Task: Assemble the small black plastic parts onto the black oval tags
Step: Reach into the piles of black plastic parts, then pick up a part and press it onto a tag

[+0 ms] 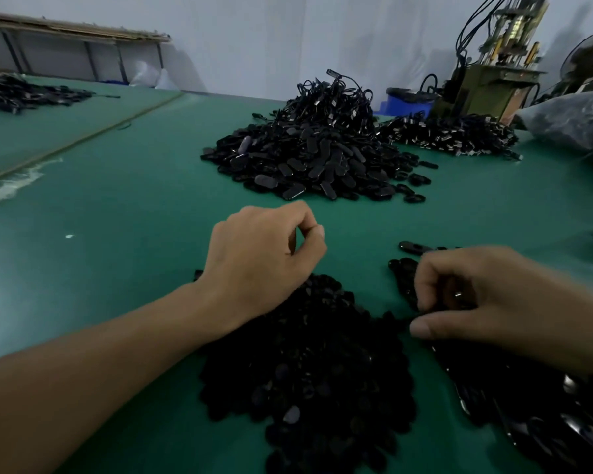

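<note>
My L hand (264, 265) hangs over the far edge of the near heap of small black parts (305, 371), fingers curled, thumb and forefinger tips meeting. Nothing shows btw them, so I can't tell if I've got a part pinched or nothing at all. My R hand (486, 302) is curled round a dark piece (457, 295) w/ a tiny metal glint, low over the green table (134, 217) just R of that heap. Tag or small part? Too dark to say.

My read: mid-cycle, getting pcs together for one more assembly, nothing visibly joined in my hands yet.

Done so far is hard to judge. The shiny dark lot (528, 422) under my R forearm may be finished ones, and one lone pc (411, 247) lies just beyond my R knuckles, but it's too dim to confirm either.

Left to do looks like plenty. The big pile of oval tags (308, 159) sits mid-table, well apart from both hands, w/ corded pcs (332, 94) heaped on top. A second pile (459, 135) lies to its R, near the machine (493, 80), and a third (21, 92) is at the far L edge. The parts heap under me is deep too. So prob early days: most of the job ahead, only a small share done at best.
</note>
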Tool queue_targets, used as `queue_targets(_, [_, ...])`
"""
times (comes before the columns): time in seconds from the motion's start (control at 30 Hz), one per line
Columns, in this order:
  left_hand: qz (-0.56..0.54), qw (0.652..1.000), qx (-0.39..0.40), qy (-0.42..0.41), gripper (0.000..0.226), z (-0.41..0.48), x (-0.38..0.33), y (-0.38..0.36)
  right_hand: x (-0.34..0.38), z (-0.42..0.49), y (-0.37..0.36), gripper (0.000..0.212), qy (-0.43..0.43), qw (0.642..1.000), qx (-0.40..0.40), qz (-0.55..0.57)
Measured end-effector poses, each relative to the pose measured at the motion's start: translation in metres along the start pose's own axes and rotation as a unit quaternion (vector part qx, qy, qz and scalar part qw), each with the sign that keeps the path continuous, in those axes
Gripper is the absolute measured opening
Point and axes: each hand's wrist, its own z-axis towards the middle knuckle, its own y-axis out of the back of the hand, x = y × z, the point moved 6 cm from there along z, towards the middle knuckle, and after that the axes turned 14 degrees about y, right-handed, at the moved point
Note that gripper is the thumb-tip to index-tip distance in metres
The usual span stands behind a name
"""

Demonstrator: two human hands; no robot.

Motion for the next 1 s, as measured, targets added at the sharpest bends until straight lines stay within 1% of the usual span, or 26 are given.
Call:
queue_targets(0.1, [-0.022,0.999,-0.024,-0.004,0.025,0.001,-0.007,0.011,-0.001,-0.003,0.005,0.037,-0.005,0.995,-0.095,0.031])
queue_targets(0.13, [-0.025,0.999,-0.026,-0.025,0.027,-0.002,-0.013,0.016,-0.002,-0.005,0.006,0.036,-0.011,0.992,-0.122,0.024])
queue_targets(0.17, [-0.017,0.998,-0.023,-0.065,0.029,-0.008,-0.022,0.022,-0.002,-0.006,0.005,0.035,-0.017,0.990,-0.143,0.013])
queue_targets(0.2, [-0.008,0.992,-0.006,-0.122,0.030,-0.018,-0.034,0.026,-0.002,-0.007,0.004,0.033,-0.025,0.987,-0.160,0.001])
queue_targets(0.27, [0.012,0.965,0.087,-0.248,0.026,-0.048,-0.055,0.024,-0.003,-0.009,0.004,0.026,-0.044,0.980,-0.194,-0.014])
queue_targets(0.33, [0.071,0.918,0.169,-0.351,0.021,-0.080,-0.065,0.010,-0.001,-0.009,0.004,0.021,-0.054,0.974,-0.216,-0.025])
queue_targets(0.37, [0.103,0.899,0.186,-0.382,0.024,-0.092,-0.066,0.003,0.001,-0.010,0.004,0.020,-0.058,0.973,-0.221,-0.030])
queue_targets(0.4, [0.127,0.888,0.193,-0.397,0.028,-0.102,-0.065,-0.004,0.003,-0.010,0.005,0.020,-0.060,0.972,-0.225,-0.033])
queue_targets(0.5, [0.187,0.877,0.206,-0.391,0.034,-0.109,-0.060,-0.016,0.010,-0.011,0.008,0.019,-0.059,0.966,-0.250,-0.034])
queue_targets(0.57, [0.224,0.878,0.236,-0.350,0.038,-0.098,-0.053,-0.019,0.015,-0.010,0.006,0.020,-0.052,0.965,-0.252,-0.050])
queue_targets(0.63, [0.259,0.876,0.277,-0.297,0.049,-0.085,-0.044,-0.021,0.018,-0.008,0.001,0.021,-0.051,0.967,-0.242,-0.069])
queue_targets(0.7, [0.241,0.880,0.329,-0.244,0.059,-0.077,-0.038,-0.024,0.020,-0.007,-0.002,0.021,-0.053,0.966,-0.238,-0.085])
queue_targets(0.77, [0.210,0.887,0.356,-0.205,0.060,-0.070,-0.035,-0.030,0.022,-0.006,0.000,0.021,-0.055,0.964,-0.244,-0.094])
queue_targets(0.87, [0.226,0.890,0.352,-0.180,0.060,-0.055,-0.030,-0.038,0.025,-0.005,0.002,0.018,-0.059,0.960,-0.256,-0.102])
queue_targets(1.0, [0.270,0.896,0.300,-0.186,0.061,-0.034,-0.036,-0.039,0.026,-0.002,0.001,0.005,-0.075,0.962,-0.255,-0.060])
